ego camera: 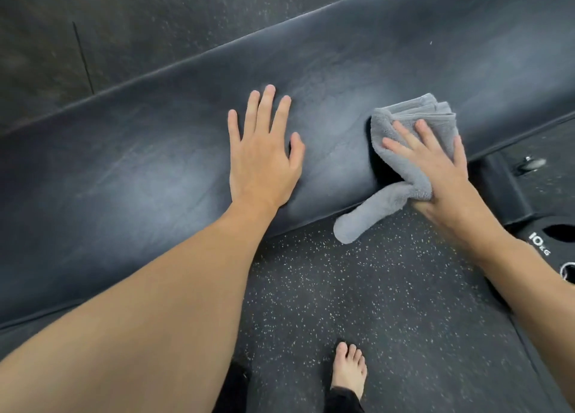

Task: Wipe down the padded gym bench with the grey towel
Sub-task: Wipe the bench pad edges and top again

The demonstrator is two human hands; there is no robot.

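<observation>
On the bench [155,163] near its front edge, the right hand [441,176] presses the folded grey towel [413,138]. The left hand [264,160] lies flat with fingers apart, empty

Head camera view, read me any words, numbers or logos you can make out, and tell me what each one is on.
"10 KG" in white, on the black weight plate on the floor at the right edge.
A round white mark lower on that plate: cut off by the frame edge, unreadable.
Bench pad and grey towel: no text visible.
</observation>
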